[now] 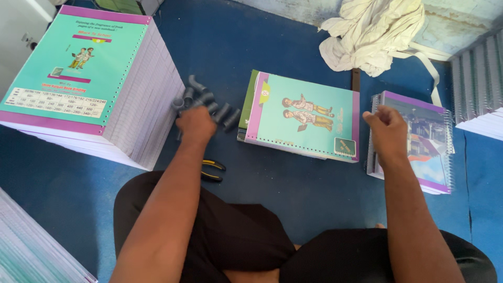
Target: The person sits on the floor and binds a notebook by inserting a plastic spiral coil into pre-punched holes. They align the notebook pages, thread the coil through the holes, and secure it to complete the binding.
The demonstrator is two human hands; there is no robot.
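Observation:
My left hand (195, 124) reaches into a bunch of grey spiral binding coils (207, 102) on the blue floor and its fingers close around some of them. My right hand (387, 131) rests with curled fingers on the left edge of a spiral-bound notebook with a purple-edged picture cover (424, 141). Between the hands lies a small pile of punched, unbound teal-and-purple notebooks (304, 118) with a cartoon of two children on the cover.
A tall stack of teal-covered notebooks (89, 78) stands at the left. Yellow-and-black pliers (212, 170) lie by my left forearm. A crumpled white cloth (372, 31) lies at the back. More stacked notebooks sit at the right edge (482, 84) and bottom left (31, 246).

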